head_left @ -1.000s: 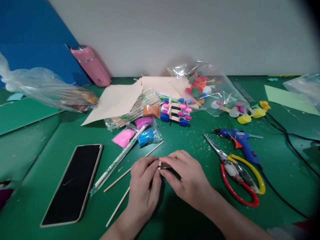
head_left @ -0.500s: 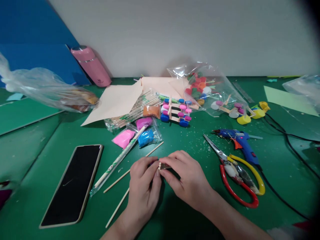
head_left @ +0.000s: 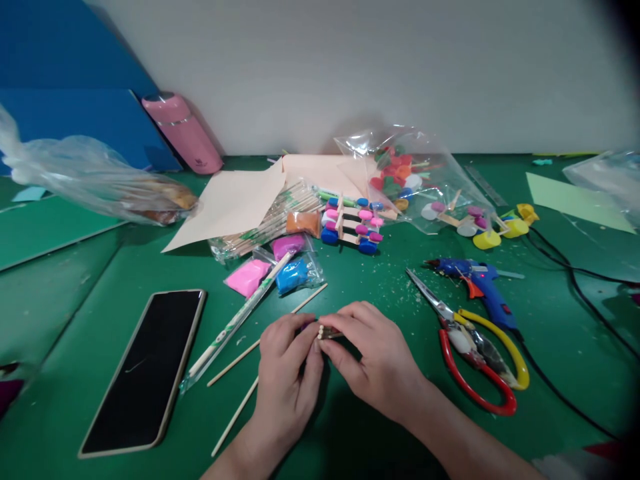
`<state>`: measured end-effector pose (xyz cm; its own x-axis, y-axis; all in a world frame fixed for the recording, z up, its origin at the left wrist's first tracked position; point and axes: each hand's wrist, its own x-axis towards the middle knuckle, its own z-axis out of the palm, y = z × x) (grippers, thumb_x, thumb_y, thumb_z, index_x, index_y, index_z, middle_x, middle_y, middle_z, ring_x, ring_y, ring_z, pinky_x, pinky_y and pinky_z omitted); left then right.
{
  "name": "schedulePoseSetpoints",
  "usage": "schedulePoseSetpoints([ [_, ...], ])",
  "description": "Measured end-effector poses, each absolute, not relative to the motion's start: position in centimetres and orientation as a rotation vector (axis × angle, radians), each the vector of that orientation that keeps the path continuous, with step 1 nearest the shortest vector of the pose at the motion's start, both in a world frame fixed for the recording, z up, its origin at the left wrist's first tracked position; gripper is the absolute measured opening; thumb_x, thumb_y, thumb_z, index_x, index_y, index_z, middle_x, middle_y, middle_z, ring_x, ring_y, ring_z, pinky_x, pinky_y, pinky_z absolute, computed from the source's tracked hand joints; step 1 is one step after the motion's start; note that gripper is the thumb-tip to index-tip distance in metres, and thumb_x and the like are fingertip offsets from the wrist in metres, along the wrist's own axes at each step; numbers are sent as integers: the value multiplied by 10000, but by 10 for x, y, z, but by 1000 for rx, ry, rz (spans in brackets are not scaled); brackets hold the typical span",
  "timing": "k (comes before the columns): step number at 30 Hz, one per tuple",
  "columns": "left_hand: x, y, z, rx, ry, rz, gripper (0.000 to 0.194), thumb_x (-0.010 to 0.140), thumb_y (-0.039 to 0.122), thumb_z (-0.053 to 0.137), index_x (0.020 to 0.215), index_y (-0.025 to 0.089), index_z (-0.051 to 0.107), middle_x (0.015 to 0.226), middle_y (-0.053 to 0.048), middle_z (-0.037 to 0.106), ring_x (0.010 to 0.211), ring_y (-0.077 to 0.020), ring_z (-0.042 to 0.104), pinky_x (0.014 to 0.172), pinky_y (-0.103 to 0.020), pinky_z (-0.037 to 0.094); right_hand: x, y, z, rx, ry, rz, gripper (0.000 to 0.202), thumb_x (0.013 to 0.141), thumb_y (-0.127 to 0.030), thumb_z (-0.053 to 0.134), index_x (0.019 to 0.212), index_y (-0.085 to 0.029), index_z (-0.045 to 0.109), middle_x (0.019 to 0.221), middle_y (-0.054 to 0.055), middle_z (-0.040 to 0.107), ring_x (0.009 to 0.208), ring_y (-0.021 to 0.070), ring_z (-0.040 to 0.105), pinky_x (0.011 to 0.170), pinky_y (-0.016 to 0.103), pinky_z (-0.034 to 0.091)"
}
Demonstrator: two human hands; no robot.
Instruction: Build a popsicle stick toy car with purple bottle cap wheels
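Note:
Several short wooden stick pieces (head_left: 328, 332) are bunched between my hands, their pale ends facing left. My right hand (head_left: 373, 347) pinches them between thumb and fingers. My left hand (head_left: 290, 363) is closed beside them, its fingertips at the stick ends; what lies inside its grip is mostly hidden. Two long wooden sticks lie on the table left of my left hand, one (head_left: 233, 365) passing behind it and the other (head_left: 235, 417) nearer me.
A phone (head_left: 145, 373) lies at left. Red-and-yellow-handled scissors (head_left: 480, 360) and a blue glue gun (head_left: 475, 277) lie at right. Behind are clay packets (head_left: 293, 275), a small wheeled stick model (head_left: 353, 225), a plastic bag (head_left: 420, 173) and a pink bottle (head_left: 184, 133).

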<state>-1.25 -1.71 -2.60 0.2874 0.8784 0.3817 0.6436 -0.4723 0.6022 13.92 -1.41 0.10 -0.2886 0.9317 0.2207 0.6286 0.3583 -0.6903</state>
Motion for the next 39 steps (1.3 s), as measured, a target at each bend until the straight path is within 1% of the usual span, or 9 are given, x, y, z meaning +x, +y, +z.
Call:
schedulePoseSetpoints([
  [4,-12,-17,-25,2246,1363,1009,217,821,95,437,998,167,538,1009,-75,523,936,-200,494,796,-357,397,138,-15,3,-1338,-2018,662,252,847,-286,483,1039,-155,581,880,64,596,807,190,516,707,321,431],
  [9,-11,-15,-24,2250,1348,1026,226,819,101,426,1000,183,531,996,-68,516,913,-195,502,766,-350,406,135,-14,5,-1363,-2014,652,261,849,-323,476,1038,-184,590,828,49,583,785,190,516,684,321,427],
  [17,-12,-16,-25,2217,1364,1003,231,814,94,440,1004,181,540,999,-72,522,930,-199,499,784,-359,410,132,-13,3,-1391,-1987,629,218,859,-295,465,980,-200,620,824,46,596,783,181,527,696,306,427],
  [23,-10,-17,-23,2167,1334,971,290,769,127,487,1055,175,498,1011,-83,537,949,-220,501,816,-388,425,133,-13,3,-1387,-1987,653,216,860,-277,468,1000,-218,621,823,38,603,776,171,531,700,299,429],
  [29,-9,-15,-24,2167,1386,943,282,760,153,509,1039,193,500,979,-74,572,929,-220,527,802,-386,449,135,-14,1,-1357,-1977,646,214,854,-257,479,999,-208,629,824,40,609,775,169,532,696,300,435],
  [39,-9,-14,-26,2219,1418,905,260,764,157,502,1020,199,518,962,-73,613,914,-220,560,802,-390,447,135,-14,-3,-1332,-1962,621,215,846,-232,497,1007,-190,634,809,49,616,754,166,542,678,294,443],
])
